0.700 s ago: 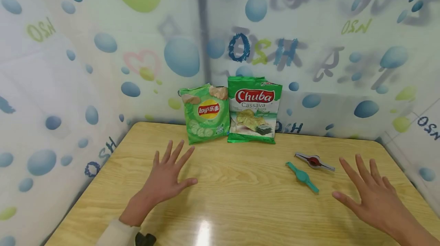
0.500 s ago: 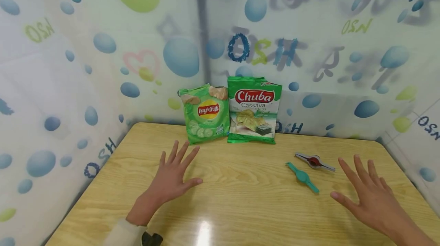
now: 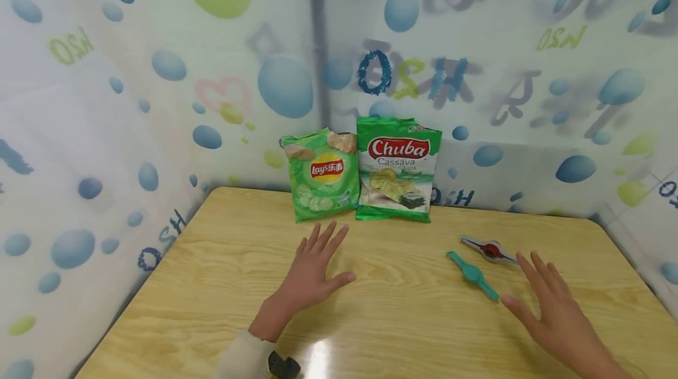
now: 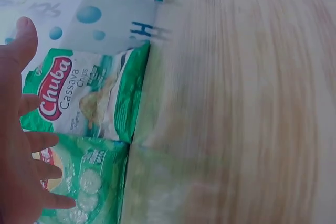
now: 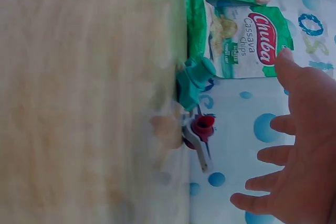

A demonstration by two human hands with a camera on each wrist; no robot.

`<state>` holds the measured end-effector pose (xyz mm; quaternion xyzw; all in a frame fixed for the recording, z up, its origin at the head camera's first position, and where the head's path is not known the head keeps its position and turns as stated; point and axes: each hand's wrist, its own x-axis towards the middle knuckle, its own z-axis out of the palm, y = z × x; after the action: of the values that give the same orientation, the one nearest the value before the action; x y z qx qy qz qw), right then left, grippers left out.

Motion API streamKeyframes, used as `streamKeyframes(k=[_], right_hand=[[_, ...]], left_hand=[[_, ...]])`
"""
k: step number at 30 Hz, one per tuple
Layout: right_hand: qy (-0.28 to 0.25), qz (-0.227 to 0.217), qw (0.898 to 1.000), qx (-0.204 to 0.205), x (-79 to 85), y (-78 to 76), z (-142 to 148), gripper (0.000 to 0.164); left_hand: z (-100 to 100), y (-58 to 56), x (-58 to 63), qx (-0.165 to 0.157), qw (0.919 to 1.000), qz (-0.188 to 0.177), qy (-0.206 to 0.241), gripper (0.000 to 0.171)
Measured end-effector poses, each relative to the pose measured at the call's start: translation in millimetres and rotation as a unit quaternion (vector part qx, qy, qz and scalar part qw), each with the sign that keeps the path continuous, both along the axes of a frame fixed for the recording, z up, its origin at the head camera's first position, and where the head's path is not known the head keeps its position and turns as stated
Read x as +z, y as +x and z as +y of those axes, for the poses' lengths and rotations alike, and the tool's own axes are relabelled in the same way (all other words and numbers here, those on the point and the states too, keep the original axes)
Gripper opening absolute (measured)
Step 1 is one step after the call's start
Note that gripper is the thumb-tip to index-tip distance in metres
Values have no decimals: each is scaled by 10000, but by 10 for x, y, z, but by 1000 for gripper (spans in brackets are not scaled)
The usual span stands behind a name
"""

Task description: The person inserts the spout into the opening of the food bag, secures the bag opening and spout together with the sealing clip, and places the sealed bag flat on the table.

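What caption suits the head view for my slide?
Left hand and right hand above a wood-grain table, Lay's bag and Chuba Cassava Chips bag behind, teal clip and grey clip at right.

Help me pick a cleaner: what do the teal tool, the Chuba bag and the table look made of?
Teal tool: probably plastic, fairly matte, judging by its single even colour.
Chuba bag: likely plastic or foil film; glossy, creased along its green bottom edge.
Table: wood-grain top, glossy where light reflects; solid wood or laminate, I can't tell.
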<state>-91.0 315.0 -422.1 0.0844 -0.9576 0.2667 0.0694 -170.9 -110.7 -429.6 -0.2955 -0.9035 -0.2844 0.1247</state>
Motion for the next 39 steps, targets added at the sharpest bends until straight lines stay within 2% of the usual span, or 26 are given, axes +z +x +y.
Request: streamKeyframes(k=[6,10,13,21,26,30,34,39], right_hand=[[-402,293,9988,-30,-116,-19,-71,74],[-479,282,9980,-313,-199,-22,-112,71],[-515,307,9969,-501,-267,-32,-131,67],[-418,800,9940,-618,-449,-101,-187,59],[-660,1190,9889,-594,-545,-113,-179,56],[-810,1287,9864,-619,-617,-126,-178,57],[-828,1353,9846,-733,-660,-159,-178,51],[-861,1499,9818,-783,-665,-222,-207,37]], left_hand=[[185,-43,-91,-400,9969,-525,435,83],[292,-55,-184,-523,9927,-911,598,78],[390,-67,-234,-604,9880,-1103,893,74],[554,-133,-323,-656,9703,-1587,1704,62],[596,-166,-397,-815,9532,-1815,2276,57],[611,-188,-453,-870,9431,-2046,2471,55],[661,-240,-477,-847,9413,-2096,2507,52],[778,-308,-492,-671,9431,-2026,2549,48]])
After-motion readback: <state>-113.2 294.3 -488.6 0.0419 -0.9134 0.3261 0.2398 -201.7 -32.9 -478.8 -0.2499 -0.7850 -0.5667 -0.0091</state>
